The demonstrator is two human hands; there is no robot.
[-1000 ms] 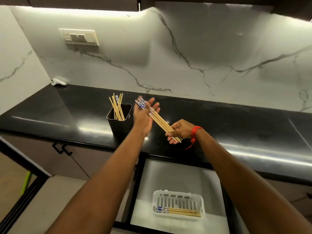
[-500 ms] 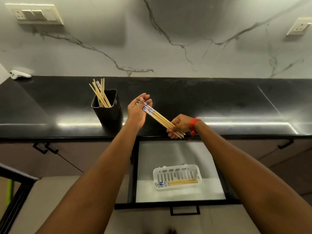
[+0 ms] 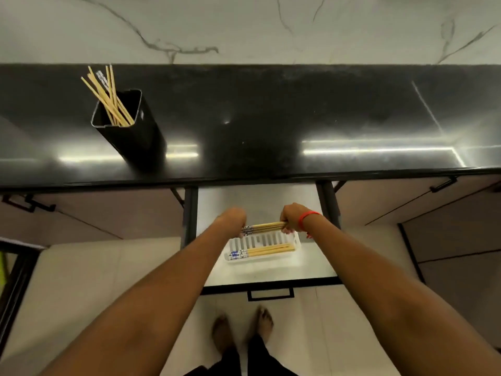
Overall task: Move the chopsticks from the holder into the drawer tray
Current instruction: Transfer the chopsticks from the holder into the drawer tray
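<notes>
A bundle of wooden chopsticks (image 3: 264,227) with blue-patterned ends lies level between my two hands, just above the white slotted tray (image 3: 296,241) in the open drawer. My left hand (image 3: 232,217) grips the patterned end and my right hand (image 3: 290,217), with a red wristband, grips the plain end. More chopsticks (image 3: 261,251) lie along the tray's near side. On the black counter at the left stands the black holder (image 3: 135,137) with several chopsticks (image 3: 107,97) still leaning in it.
The open drawer (image 3: 271,287) has a pale floor, black side rails and a black front handle. The black countertop (image 3: 271,118) overhangs its far end. Shut cabinet fronts with black handles flank it. My bare feet (image 3: 242,329) stand on the tiled floor below.
Both hands have come down from counter height into the open drawer, carrying the bundle, which has turned level over the tray. My view has tilted downward.
</notes>
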